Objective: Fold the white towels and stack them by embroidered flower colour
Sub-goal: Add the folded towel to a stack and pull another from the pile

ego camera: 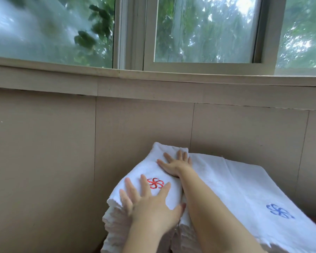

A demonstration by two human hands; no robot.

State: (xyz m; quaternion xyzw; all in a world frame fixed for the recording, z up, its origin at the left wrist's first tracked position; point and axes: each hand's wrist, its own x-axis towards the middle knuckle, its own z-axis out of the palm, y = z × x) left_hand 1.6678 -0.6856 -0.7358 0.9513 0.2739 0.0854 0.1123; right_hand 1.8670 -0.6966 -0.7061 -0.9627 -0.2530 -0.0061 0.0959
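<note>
Nubbly matt terry cloth towels [226,181], stitched thread flowers [155,183], smooth matt wall panels [44,152].

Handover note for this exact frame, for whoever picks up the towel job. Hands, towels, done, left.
Left hand: open, flat on the near end of the red-flower towel.
Right hand: open, pressing the far end of the same towel.
That towel is folded, flower up, and tops the left stack by the wall.
Blue-flower towel lies flat alongside on the right. What is under it is mostly hidden.
Done: red towel folded and placed, colours kept apart.
Left: lift the hands. No unfolded towels are in view, so check outside the frame.
</note>
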